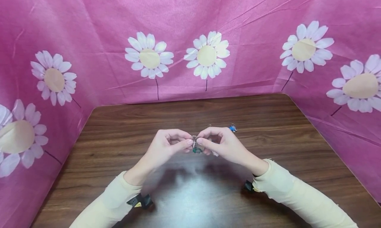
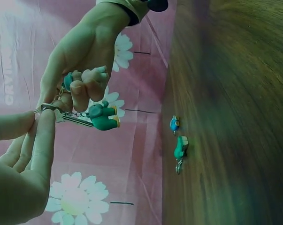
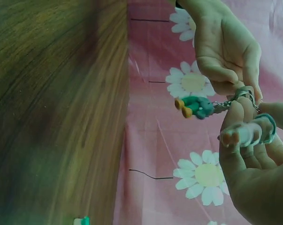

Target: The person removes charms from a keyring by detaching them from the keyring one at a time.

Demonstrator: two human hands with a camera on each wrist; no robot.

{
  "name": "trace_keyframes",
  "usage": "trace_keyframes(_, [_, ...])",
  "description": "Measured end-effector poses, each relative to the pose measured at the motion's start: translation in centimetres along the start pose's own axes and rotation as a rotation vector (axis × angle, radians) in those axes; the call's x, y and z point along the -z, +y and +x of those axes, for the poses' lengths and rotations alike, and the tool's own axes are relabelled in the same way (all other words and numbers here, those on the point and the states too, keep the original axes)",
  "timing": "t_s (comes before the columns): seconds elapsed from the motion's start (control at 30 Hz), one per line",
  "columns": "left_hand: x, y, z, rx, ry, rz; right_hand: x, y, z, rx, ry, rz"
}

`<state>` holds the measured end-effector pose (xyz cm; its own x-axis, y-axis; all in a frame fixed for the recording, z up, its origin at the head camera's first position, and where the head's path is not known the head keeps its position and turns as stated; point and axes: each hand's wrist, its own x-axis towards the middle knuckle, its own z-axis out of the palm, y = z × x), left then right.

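Observation:
Above the table, the fingertips of my left hand and right hand meet, pinching a metal key ring between them. From the ring hangs a green figurine keychain with yellow feet, on a short chain beside a slim metal piece. A second figurine keychain, pale with a green top, lies against my right hand's fingers, its small chain leading toward the ring. Fingers partly hide the ring, so I cannot tell whether the second chain is on it.
On the wooden table, beyond my right hand, lies a blue figurine keychain. A green and white keychain with a metal clasp lies near it. Pink cloth printed with daisies stands around the back and sides.

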<state>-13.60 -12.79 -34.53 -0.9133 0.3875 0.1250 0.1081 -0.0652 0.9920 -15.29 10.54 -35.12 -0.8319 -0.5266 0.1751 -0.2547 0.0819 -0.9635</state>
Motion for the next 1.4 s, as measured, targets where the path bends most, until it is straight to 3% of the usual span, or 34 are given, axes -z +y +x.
trace_keyframes(0.2, [-0.1, -0.9, 0.4, 0.003, -0.025, -0.018, 0.4, 0.2, -0.2, 0.007, -0.009, -0.074])
trace_keyframes(0.43, [-0.3, -1.0, -0.1, -0.086, -0.015, 0.275, 0.8, 0.6, -0.6, 0.062, -0.056, -0.156])
trace_keyframes(0.57, [-0.6, -1.0, -0.3, -0.096, -0.046, 0.355, 0.7, 0.7, -1.2, 0.041, -0.069, -0.167])
trace_keyframes(0.97, [0.4, -0.8, -0.6, -0.063, -0.016, 0.215, 0.1, 0.6, 0.3, 0.024, -0.074, -0.102])
trace_keyframes(1.23, [0.1, -0.3, -0.2, 0.012, 0.051, -0.057, 0.1, 0.0, 0.7, 0.134, -0.026, -0.134])
trace_keyframes(1.4, [-0.3, 0.6, -0.5, -0.007, 0.076, -0.040, 0.2, -0.3, 0.5, 0.106, -0.036, -0.119])
